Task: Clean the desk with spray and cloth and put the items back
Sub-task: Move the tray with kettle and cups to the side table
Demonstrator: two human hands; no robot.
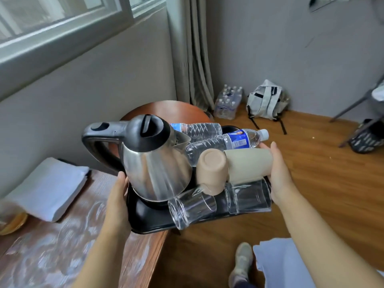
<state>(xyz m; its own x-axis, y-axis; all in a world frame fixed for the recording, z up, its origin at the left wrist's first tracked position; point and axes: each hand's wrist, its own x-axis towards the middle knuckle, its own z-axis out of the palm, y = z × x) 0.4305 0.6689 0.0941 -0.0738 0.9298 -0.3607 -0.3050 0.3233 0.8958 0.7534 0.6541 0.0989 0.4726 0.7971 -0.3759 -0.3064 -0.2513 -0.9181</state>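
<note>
The wooden worktop (pixel 62 235) takes up the lower left, its surface streaked with wet smears, and a folded white towel (pixel 45 190) sits on it near the wall. A round red-brown table (pixel 166 110) stands just past the worktop's end. Both hands hold a black tray (pixel 151 221) tilted over the worktop's right edge, half of it hanging out over the wooden floor (pixel 322 173). The left hand (pixel 118 204) grips the tray's left rim, the right hand (pixel 278 173) clasps the right rim, fingers reaching up past a paper cup.

On the tray: a steel kettle (pixel 153 163) leaning right, 2 water bottles (pixel 226 142) lying down behind it, 2 beige paper cups (pixel 212 169) tipped on their sides, and 2 clear glasses (pixel 191 206) toppled at the front edge.

Further off on the floor, a pack of bottled water (pixel 227 102) and a grey backpack (pixel 266 102) lean by the curtain (pixel 195 59).
</note>
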